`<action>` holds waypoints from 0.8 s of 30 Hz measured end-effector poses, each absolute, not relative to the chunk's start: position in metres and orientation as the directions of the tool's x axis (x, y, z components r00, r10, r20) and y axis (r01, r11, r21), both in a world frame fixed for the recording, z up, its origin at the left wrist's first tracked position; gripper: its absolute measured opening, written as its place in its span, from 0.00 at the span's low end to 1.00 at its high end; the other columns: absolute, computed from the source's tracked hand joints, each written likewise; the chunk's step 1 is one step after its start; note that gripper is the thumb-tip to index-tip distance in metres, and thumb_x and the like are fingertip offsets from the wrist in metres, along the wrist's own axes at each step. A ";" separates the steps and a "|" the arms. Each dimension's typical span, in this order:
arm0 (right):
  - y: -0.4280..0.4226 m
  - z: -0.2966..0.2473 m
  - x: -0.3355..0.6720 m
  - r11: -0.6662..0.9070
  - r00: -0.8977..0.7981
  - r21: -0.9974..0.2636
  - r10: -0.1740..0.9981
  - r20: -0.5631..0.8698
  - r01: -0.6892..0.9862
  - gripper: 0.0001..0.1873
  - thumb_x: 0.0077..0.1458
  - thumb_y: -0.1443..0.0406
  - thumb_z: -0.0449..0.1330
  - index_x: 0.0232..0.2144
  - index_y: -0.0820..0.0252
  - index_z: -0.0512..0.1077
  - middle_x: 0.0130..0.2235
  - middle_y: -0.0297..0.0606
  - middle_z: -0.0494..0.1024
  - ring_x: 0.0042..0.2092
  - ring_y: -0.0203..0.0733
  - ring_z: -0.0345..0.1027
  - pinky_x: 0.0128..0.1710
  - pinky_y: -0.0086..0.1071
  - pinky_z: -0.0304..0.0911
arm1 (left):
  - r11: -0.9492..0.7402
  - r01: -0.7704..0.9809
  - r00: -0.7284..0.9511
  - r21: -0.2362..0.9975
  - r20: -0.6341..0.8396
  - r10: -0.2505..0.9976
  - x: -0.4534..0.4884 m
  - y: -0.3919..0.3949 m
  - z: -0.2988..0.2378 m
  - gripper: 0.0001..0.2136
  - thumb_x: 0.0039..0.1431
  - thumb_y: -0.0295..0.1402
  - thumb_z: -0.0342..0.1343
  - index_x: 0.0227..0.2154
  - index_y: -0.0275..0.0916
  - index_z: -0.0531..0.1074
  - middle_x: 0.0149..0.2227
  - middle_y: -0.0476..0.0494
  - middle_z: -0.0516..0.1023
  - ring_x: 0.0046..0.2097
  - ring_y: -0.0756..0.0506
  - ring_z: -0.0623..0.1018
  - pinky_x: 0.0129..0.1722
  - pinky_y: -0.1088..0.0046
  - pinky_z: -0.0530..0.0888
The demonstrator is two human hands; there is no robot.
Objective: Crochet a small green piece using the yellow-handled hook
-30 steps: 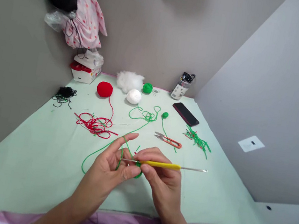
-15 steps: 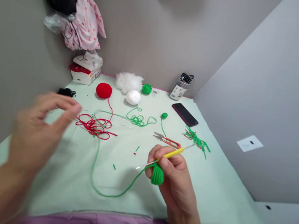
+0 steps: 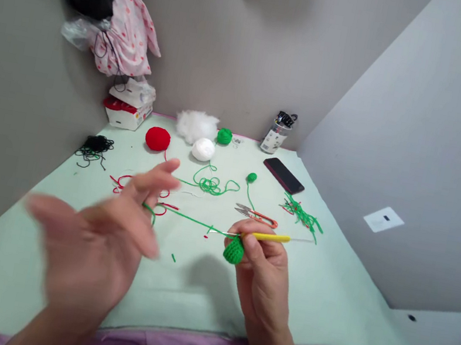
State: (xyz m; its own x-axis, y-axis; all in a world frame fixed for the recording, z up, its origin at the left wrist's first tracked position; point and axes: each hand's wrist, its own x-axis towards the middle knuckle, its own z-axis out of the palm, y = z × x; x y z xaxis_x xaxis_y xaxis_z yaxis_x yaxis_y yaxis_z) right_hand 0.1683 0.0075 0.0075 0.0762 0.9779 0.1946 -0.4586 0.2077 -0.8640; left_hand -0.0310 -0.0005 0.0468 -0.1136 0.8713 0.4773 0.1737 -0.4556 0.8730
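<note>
My right hand [image 3: 266, 262] is closed around a yellow-handled crochet hook [image 3: 270, 237], its metal tip pointing left. Pinched by the same fingers is a small green crochet piece [image 3: 234, 250], hanging just under the hook. A taut strand of green yarn [image 3: 191, 219] runs left from there to my left hand [image 3: 106, 246]. That hand has its palm up and fingers spread, blurred by motion, with the yarn looped at its fingers. Behind it lies a partly hidden tangle of red yarn [image 3: 119, 184]. Orange thread snips [image 3: 260, 217] lie just beyond my right hand.
Along the back are a red yarn ball [image 3: 158, 139], a white ball [image 3: 203, 150], fluffy stuffing [image 3: 196, 126] and a green ball [image 3: 224, 136]. A phone [image 3: 284, 175] and green yarn scraps [image 3: 303, 214] lie right; black yarn [image 3: 95, 150] lies left.
My left hand has swung right and turned palm up, fingers spread, drawing the slack green yarn taut. The hook in my right hand has tilted closer to level, and the crochet piece moved slightly left.
</note>
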 end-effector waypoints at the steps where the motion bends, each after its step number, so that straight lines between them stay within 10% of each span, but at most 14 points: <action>1: 0.007 0.007 0.168 0.234 0.097 -0.867 0.972 0.214 -0.439 0.06 0.56 0.58 0.75 0.32 0.52 0.86 0.33 0.34 0.83 0.35 0.34 0.73 0.36 0.26 0.69 | -0.516 0.191 -0.066 0.835 0.536 0.842 -0.026 -0.001 0.038 0.37 0.70 0.63 0.35 0.18 0.49 0.78 0.49 0.47 0.85 0.68 0.33 0.69 0.74 0.43 0.49; 3: 0.007 0.005 0.167 0.290 0.120 -0.875 0.957 0.264 -0.387 0.05 0.58 0.59 0.73 0.34 0.51 0.86 0.34 0.34 0.84 0.37 0.36 0.75 0.38 0.27 0.70 | -0.557 0.354 0.100 0.751 0.562 0.821 -0.014 -0.002 0.021 0.22 0.71 0.52 0.51 0.29 0.51 0.84 0.56 0.47 0.84 0.72 0.32 0.63 0.74 0.41 0.34; 6: 0.004 0.003 0.164 0.380 0.119 -0.876 0.925 0.361 -0.298 0.04 0.62 0.61 0.70 0.39 0.47 0.86 0.37 0.34 0.85 0.40 0.39 0.78 0.40 0.31 0.72 | -0.346 0.128 0.198 0.929 0.318 0.927 0.001 -0.005 0.005 0.15 0.65 0.45 0.64 0.51 0.49 0.83 0.57 0.40 0.82 0.65 0.33 0.70 0.69 0.46 0.60; 11: -0.004 0.002 0.161 0.537 0.094 -0.844 0.840 0.534 0.003 0.15 0.66 0.69 0.65 0.49 0.42 0.83 0.41 0.37 0.86 0.42 0.43 0.78 0.40 0.36 0.74 | 0.164 -0.400 0.167 0.901 -0.104 0.980 0.014 -0.014 0.008 0.17 0.57 0.39 0.73 0.49 0.49 0.84 0.36 0.49 0.77 0.38 0.48 0.74 0.42 0.74 0.72; 17: -0.010 -0.013 0.167 0.731 -0.043 -0.437 0.535 0.844 0.525 0.31 0.61 0.79 0.63 0.61 0.45 0.77 0.47 0.43 0.85 0.45 0.48 0.78 0.41 0.40 0.74 | 0.306 -0.549 0.265 0.778 -0.186 0.946 0.017 -0.012 0.015 0.21 0.58 0.37 0.72 0.55 0.48 0.81 0.29 0.54 0.72 0.26 0.55 0.65 0.31 0.77 0.64; 24: -0.006 0.000 0.171 0.613 0.028 -0.767 0.777 0.628 0.188 0.18 0.66 0.74 0.62 0.48 0.46 0.83 0.41 0.38 0.84 0.42 0.42 0.77 0.40 0.35 0.72 | 0.348 -0.598 0.258 0.722 -0.238 0.937 0.017 -0.011 0.013 0.18 0.56 0.35 0.72 0.50 0.45 0.85 0.35 0.51 0.74 0.31 0.53 0.68 0.37 0.75 0.67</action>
State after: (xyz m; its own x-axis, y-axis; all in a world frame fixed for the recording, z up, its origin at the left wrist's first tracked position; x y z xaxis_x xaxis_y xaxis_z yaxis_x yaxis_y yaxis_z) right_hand 0.1706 -0.0055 -0.0004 0.0280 0.7775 0.6283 0.1879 0.6133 -0.7672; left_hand 0.0171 -0.0111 0.0134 0.2577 0.9365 -0.2376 -0.5977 0.3477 0.7224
